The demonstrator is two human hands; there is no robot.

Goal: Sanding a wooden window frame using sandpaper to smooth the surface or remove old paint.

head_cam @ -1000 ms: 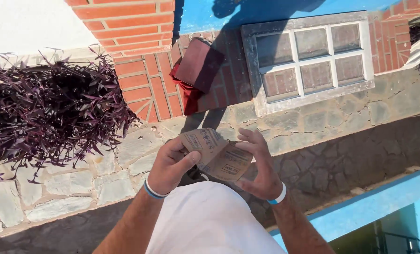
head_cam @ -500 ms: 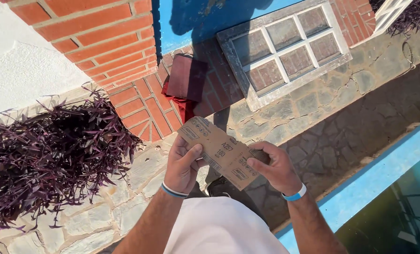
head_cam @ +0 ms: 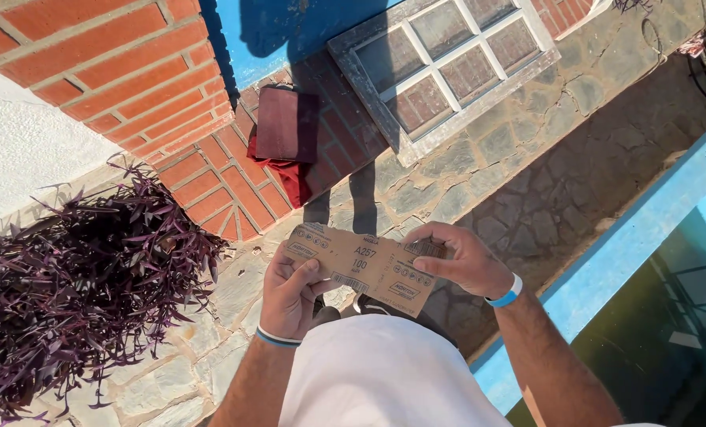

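I hold a tan sheet of sandpaper [head_cam: 362, 265] flat in front of my waist, its printed backing side up. My left hand [head_cam: 290, 294] grips the sheet's left end, thumb on top. My right hand [head_cam: 464, 259] pinches the right end, where the edge is folded under. Both wrists carry blue bands. My white shirt [head_cam: 385, 379] fills the bottom of the view.
An old wooden window frame [head_cam: 448, 67] with several panes leans on the stone paving. A dark red cloth and pad [head_cam: 286, 138] lie on a brick step. A purple-leaved plant [head_cam: 76, 285] spreads at left. A blue ledge [head_cam: 630, 261] runs along the right.
The sheet was bent and bunched between my hands; now it is spread flat and straight. My head has tilted, bringing more of the brick wall and blue ledge into view.
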